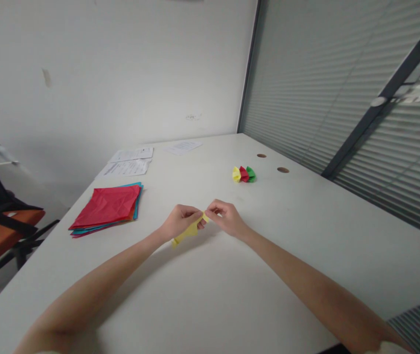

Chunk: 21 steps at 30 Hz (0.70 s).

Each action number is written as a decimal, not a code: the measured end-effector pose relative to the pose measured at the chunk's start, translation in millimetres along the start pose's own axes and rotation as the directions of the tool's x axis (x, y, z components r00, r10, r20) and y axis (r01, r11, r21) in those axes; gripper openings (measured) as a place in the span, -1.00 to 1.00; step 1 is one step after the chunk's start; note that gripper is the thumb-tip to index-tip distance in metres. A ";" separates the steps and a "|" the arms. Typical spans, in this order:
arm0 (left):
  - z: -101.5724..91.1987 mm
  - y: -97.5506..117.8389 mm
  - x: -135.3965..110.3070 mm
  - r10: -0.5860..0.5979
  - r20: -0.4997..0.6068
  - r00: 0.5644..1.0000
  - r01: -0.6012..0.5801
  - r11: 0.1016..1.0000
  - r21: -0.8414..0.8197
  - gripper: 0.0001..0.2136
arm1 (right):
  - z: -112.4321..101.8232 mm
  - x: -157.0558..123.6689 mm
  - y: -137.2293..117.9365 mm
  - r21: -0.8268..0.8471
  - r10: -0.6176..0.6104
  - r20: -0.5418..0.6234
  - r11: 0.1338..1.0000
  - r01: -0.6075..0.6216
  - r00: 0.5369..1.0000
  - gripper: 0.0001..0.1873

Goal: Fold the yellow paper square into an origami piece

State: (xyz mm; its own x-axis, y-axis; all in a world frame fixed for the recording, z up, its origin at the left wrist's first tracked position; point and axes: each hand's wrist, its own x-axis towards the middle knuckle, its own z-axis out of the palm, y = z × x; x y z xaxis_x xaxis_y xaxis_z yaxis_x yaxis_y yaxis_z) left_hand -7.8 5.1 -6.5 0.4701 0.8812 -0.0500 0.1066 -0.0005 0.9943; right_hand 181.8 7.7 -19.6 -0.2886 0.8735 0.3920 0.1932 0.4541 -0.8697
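A piece of yellow tissue paper [186,235] is pinched between my two hands above the middle of the table. My left hand [181,221] grips it with thumb and fingers, and its loose part hangs below that hand. Close beside it, my right hand [227,217] pinches the paper's right end between thumb and forefinger. The fingertips almost meet, and they hide part of the paper. Farther off lies a row of folded paper pieces: a yellow one [236,174], a red one [244,174] and a green one [251,174], side by side.
A stack of coloured tissue sheets [108,204], red on top, lies at the table's left. Printed papers [126,167] are behind it, near the wall. Two round holes [283,170] pierce the white table [305,211] at right, beside blinds. An orange chair [3,231] stands left.
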 end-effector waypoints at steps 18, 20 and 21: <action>-9.0 6.6 -1.1 -0.224 0.218 0.950 0.270 0.940 -0.209 -0.74 | -7.1 -11.4 8.3 -0.029 -0.389 0.114 0.919 0.394 0.914 -0.84; -9.6 8.2 -1.7 -0.242 0.235 0.941 0.288 0.940 -0.185 -0.75 | -7.9 -11.6 7.1 -0.025 -0.380 0.138 0.922 0.387 0.914 -0.83; -10.1 8.6 -1.8 -0.248 0.244 0.938 0.293 0.941 -0.171 -0.75 | -7.9 -11.9 7.0 -0.018 -0.368 0.144 0.927 0.374 0.919 -0.82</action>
State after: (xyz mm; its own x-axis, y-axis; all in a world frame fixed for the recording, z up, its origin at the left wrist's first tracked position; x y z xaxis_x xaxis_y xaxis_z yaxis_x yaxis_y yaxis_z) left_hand -16.5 8.3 3.0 0.6282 0.7109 -0.3161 0.0885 0.3383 0.9369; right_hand 194.0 1.9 -28.1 -0.4713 0.6103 0.6368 0.0883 0.7510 -0.6544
